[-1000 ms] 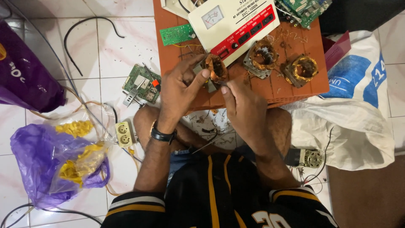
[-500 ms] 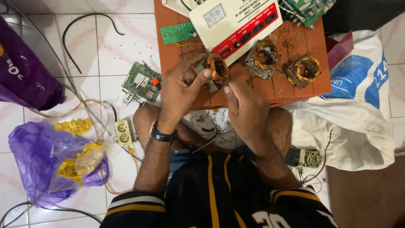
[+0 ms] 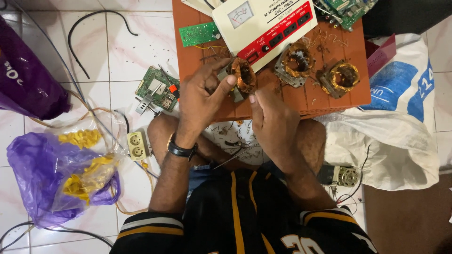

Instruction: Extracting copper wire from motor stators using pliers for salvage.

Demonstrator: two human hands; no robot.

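Note:
A motor stator with copper windings [image 3: 243, 75] is held upright over the orange board [image 3: 197, 56] in my left hand [image 3: 201, 96], fingers wrapped around its metal frame. My right hand [image 3: 273, 120] sits just below and to the right of it, fingertips pinched at the lower edge of the winding. Whether a wire is between those fingertips is too small to tell. Two more copper-wound stators [image 3: 294, 60] [image 3: 343, 77] lie on the board to the right. I sit cross-legged with a black watch on my left wrist.
A white and red voltage stabiliser box [image 3: 263, 23] lies at the board's far edge, with green circuit boards [image 3: 199, 34] [image 3: 157, 91] nearby. Purple plastic bags [image 3: 33, 174] with yellow pieces lie left, a white sack [image 3: 391, 131] right, a small motor [image 3: 341, 176] by my knee.
Both hands and the stator have stayed in nearly the same place; my right fingertips have shifted slightly at the lower edge of the winding.

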